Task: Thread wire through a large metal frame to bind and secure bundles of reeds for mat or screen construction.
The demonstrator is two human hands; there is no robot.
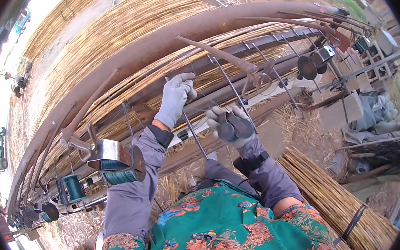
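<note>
My left hand [175,100], in a pale grey glove, is over the cane strip at the middle of the frame. Its fingers are curled together beside a thin metal rod [194,135]; whatever they pinch is hidden. To its right, my right hand [219,119] wears a similar glove and closes around a dark piece with two rounded discs [239,128], which looks like a bobbin. Under both hands run long yellow canes [159,75] laid along a curved, rusty metal frame [145,42].
Spools of green wire [120,173] in metal holders hang at the left. Another dark bobbin [306,67] hangs at the upper right. Rusty hooked arms [216,52] and thin rods cross the frame. A tied cane bundle [333,186] lies right; cane mats [118,25] spread beyond.
</note>
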